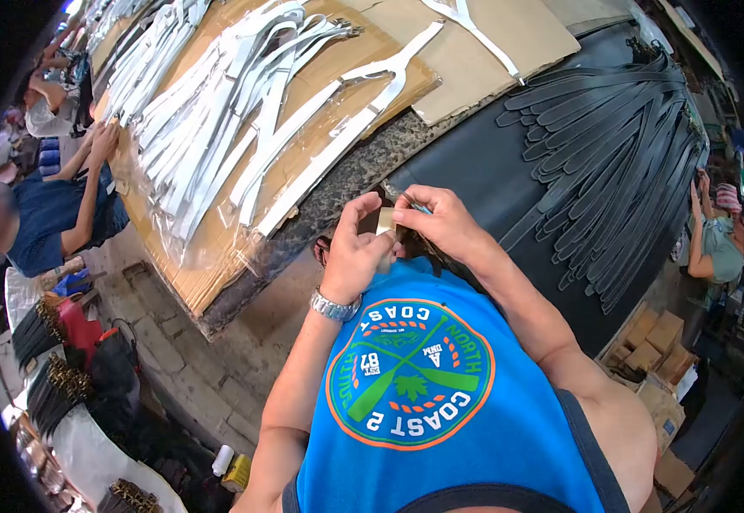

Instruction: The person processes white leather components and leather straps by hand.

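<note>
Close in front of my chest, my two hands meet at a small pale tan piece [386, 220]. My left hand [357, 248], with a metal watch [335, 305] on its wrist, pinches the piece between thumb and curled fingers. My right hand [442, 224] is closed against the piece's other side. A thin blue item [422, 208] shows between the right fingers; its kind I cannot make out. Just beyond the hands runs the table's worn dark edge [363, 168]. White elastic straps [244, 103] lie on cardboard to the left, black straps [620, 162] to the right.
Y-shaped white suspenders [372, 94] lie on the cardboard sheet [509, 43]. A black surface [466, 162] carries the fanned black straps. One person [56, 205] handles straps at left, another [718, 239] stands at right. Cardboard boxes [654, 338] and bundled black straps [56, 393] flank me.
</note>
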Action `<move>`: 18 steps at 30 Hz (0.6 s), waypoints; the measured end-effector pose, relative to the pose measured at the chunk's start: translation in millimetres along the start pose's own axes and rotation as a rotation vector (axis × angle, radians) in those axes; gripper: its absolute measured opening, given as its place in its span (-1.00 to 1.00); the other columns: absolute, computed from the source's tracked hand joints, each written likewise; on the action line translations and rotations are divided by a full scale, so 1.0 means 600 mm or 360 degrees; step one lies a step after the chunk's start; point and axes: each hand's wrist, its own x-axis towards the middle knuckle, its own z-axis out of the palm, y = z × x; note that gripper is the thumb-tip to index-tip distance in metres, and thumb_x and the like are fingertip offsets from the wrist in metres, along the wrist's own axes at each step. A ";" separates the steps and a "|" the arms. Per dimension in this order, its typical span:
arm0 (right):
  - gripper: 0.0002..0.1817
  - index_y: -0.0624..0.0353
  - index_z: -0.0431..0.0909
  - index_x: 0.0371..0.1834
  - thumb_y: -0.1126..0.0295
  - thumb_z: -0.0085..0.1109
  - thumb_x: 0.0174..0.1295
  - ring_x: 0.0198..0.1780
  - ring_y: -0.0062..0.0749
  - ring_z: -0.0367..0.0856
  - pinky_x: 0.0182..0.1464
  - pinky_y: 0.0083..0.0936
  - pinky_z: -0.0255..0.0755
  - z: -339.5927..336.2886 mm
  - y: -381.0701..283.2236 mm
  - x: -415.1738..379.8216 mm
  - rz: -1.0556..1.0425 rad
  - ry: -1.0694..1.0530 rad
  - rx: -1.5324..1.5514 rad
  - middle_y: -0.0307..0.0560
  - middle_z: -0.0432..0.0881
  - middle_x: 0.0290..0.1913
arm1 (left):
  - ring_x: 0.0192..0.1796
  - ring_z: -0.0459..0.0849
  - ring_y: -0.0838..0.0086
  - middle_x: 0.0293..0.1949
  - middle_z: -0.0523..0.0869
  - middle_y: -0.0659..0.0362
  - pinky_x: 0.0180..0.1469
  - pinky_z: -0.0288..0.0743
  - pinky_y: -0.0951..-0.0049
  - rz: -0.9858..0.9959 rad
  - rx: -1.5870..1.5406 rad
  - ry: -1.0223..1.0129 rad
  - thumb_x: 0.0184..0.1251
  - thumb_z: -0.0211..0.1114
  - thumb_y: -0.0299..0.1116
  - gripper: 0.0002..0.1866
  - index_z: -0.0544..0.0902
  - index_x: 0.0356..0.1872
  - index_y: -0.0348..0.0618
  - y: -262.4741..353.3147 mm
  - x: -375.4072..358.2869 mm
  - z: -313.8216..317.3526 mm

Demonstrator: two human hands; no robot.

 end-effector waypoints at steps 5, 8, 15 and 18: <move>-0.80 0.22 0.68 -0.29 0.29 0.31 0.27 -0.34 -0.60 0.59 -0.28 -0.48 0.49 -0.018 0.001 0.008 -0.0183 0.0044 -0.0180 -0.18 0.67 -0.44 | -0.23 0.69 0.56 0.23 0.52 0.03 -0.34 0.60 0.57 0.0006 -0.0151 -0.0018 0.37 0.23 -0.57 -0.58 0.41 0.22 -0.19 0.017 -0.004 0.007; -0.78 0.27 0.67 -0.26 0.30 0.31 0.27 -0.32 -0.54 0.64 -0.24 -0.44 0.51 -0.024 -0.003 0.017 -0.0253 0.0107 -0.0422 -0.08 0.71 -0.40 | -0.26 0.73 0.57 0.11 0.59 0.07 -0.38 0.59 0.60 -0.0158 -0.0125 -0.0162 0.42 0.20 -0.55 -0.65 0.42 0.18 -0.20 0.016 0.000 0.001; -0.77 0.29 0.66 -0.23 0.30 0.33 0.26 -0.29 -0.38 0.70 -0.19 -0.39 0.53 -0.026 -0.013 0.015 -0.0308 0.0180 -0.0564 0.05 0.75 -0.32 | -0.39 0.68 0.63 -0.08 0.69 0.13 -0.45 0.53 0.62 0.0046 -0.0189 -0.0083 0.47 0.21 -0.50 -0.66 0.42 0.20 -0.21 0.005 0.010 0.006; -0.76 0.28 0.66 -0.22 0.30 0.34 0.26 -0.27 -0.36 0.72 -0.19 -0.38 0.54 -0.022 -0.027 0.004 -0.0325 0.0206 -0.0576 0.05 0.75 -0.32 | -0.42 0.65 0.65 -0.07 0.69 0.11 -0.45 0.53 0.64 -0.0011 -0.0346 0.0029 0.48 0.24 -0.47 -0.62 0.40 0.25 -0.23 0.020 0.009 0.016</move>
